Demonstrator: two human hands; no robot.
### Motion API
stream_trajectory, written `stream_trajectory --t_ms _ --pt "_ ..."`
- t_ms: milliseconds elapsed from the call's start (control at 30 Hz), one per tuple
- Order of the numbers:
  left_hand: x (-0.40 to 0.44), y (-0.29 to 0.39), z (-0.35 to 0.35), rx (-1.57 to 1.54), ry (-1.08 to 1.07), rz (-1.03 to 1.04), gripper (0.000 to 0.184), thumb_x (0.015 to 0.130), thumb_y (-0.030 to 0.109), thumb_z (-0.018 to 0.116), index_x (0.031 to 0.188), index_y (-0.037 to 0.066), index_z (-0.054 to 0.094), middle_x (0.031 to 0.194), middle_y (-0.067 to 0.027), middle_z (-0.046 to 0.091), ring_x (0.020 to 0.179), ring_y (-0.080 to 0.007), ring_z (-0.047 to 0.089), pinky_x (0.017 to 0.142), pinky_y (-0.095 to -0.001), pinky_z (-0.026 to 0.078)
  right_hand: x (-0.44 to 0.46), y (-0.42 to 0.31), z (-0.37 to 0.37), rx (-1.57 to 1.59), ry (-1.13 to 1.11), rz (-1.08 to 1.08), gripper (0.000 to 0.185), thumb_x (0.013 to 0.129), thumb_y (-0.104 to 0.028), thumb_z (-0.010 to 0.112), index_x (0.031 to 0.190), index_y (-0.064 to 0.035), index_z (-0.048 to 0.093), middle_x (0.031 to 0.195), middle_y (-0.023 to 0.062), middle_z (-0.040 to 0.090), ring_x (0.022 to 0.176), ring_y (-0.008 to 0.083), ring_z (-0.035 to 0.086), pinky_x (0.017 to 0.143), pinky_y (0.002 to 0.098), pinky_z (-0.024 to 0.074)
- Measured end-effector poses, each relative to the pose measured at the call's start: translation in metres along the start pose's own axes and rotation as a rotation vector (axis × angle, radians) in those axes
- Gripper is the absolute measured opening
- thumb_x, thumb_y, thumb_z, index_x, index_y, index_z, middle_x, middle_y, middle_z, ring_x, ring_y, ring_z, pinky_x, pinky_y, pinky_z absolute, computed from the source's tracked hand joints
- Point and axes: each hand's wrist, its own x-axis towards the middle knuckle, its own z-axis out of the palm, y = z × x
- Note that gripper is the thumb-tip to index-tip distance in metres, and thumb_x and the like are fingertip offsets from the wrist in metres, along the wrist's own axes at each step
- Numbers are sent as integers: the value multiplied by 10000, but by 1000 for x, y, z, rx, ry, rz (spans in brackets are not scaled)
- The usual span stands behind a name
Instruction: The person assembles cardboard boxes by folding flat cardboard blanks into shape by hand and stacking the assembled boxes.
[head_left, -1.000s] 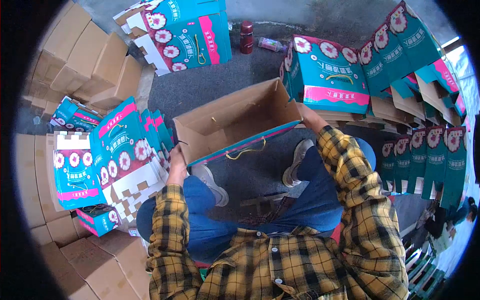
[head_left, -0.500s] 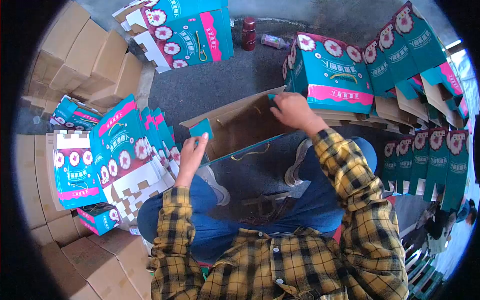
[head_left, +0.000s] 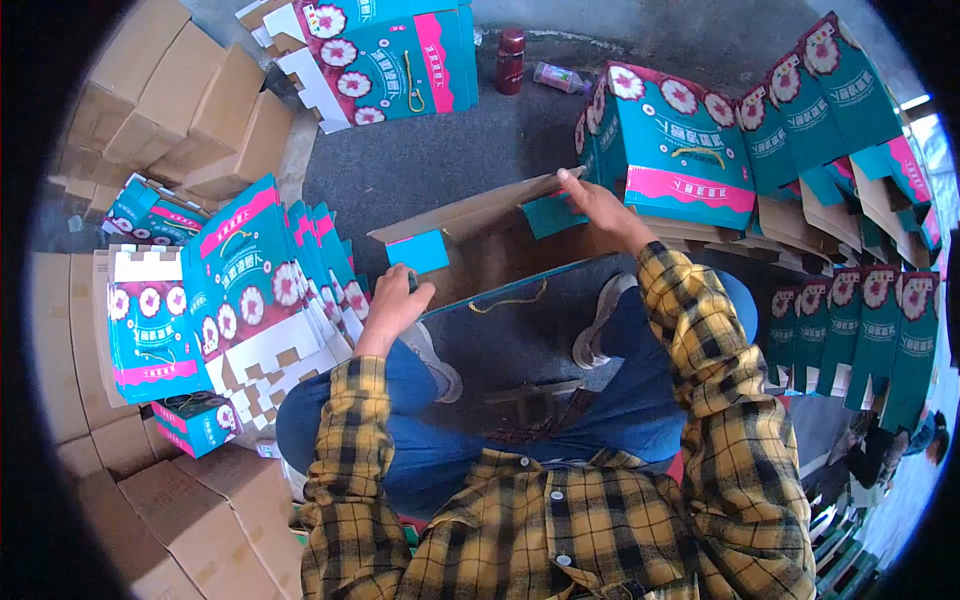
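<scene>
An open-topped cardboard gift box (head_left: 490,258), brown inside and teal outside, is held between my knees, its near rim carrying a yellow cord handle (head_left: 508,298). Teal end flaps (head_left: 418,252) fold inward over its opening at the left and right. My left hand (head_left: 393,303) is closed on the box's left end, fingers curled over the edge. At the opposite end, my right hand (head_left: 606,213) grips the far right corner, with fingertips on the rim beside the right flap (head_left: 552,215). The box's underside is hidden.
Flattened teal printed cartons (head_left: 245,270) lean in a stack at my left. Brown cartons (head_left: 190,90) are piled behind them. Printed boxes (head_left: 690,140) stand at the right. A dark red flask (head_left: 510,62) and a plastic bottle (head_left: 562,78) are on the floor ahead.
Both end flaps now lean further inward over the opening. My left hand has dropped from the left flap to the end edge; my right hand has shifted to the far right corner.
</scene>
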Motion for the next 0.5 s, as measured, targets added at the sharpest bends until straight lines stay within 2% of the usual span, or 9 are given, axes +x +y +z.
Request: stream_trajectory --t_ms 33,167,233,267,333,367,433,467,500 --pt "-2 3 -2 0 4 0 629 810 357 534 1245 -94 479 1304 -287 480 1214 -428 435 1051 -442 340 7 4 -1 104 -2 117 893 842 -757 382 1215 33 566 1129 222 611 1063 333 581 933 400 430" --pt "-4 5 -5 -18 -24 -13 636 802 335 521 1252 -111 457 1316 -293 469 1228 -438 422 1057 -438 336 14 8 -1 170 64 163 869 836 -710 468 1310 17 485 1161 207 588 1075 311 569 920 401 433" --pt "-2 -3 0 -14 -7 5 632 800 333 520 1245 -111 461 1318 -296 466 1231 -441 419 1057 -438 335 1 -11 -7 308 10 170 866 837 -620 541 1404 9 359 1243 192 545 1115 304 548 924 404 428" --pt "0 -7 1 -26 -1 10 619 798 334 518 1232 -105 475 1311 -297 472 1225 -441 425 1055 -443 335 1 -11 -8 310 11 170 866 837 -620 541 1404 9 359 1243 192 545 1115 304 548 924 404 428" --pt "0 -6 -1 -36 4 19 605 797 335 516 1219 -99 489 1305 -297 477 1220 -442 431 1052 -447 336 1 -7 -15 385 -119 219 812 844 -532 576 1449 -67 299 1278 132 508 1113 251 524 949 383 400" --pt "-1 -6 -3 -37 11 41 579 795 330 512 1191 -93 510 1266 -303 506 1192 -440 462 1034 -452 356 0 -4 -16 387 -116 219 812 844 -532 576 1449 -67 299 1278 132 508 1113 251 524 949 383 400" --pt "-6 3 -13 -37 18 65 554 793 326 508 1163 -87 532 1227 -309 534 1164 -439 494 1016 -457 376 -3 -3 -19 202 -169 129 783 838 -447 609 1454 -73 303 1327 145 472 1228 270 452 1012 381 359" --pt "-9 6 -20 -34 -31 1 532 797 324 504 1133 -86 550 1172 -305 565 1121 -435 527 985 -461 402 -1 1 -19 202 -169 129 783 838 -447 609 1454 -73 303 1327 145 472 1228 270 452 1012 381 359" --pt "-11 7 -24 -30 -82 -65 512 801 323 499 1104 -84 568 1117 -300 596 1078 -432 560 954 -465 427 3 7 -18 73 -180 26 793 830 -443 631 1452 -71 309 1348 158 455 1256 290 431 1026 384 356"
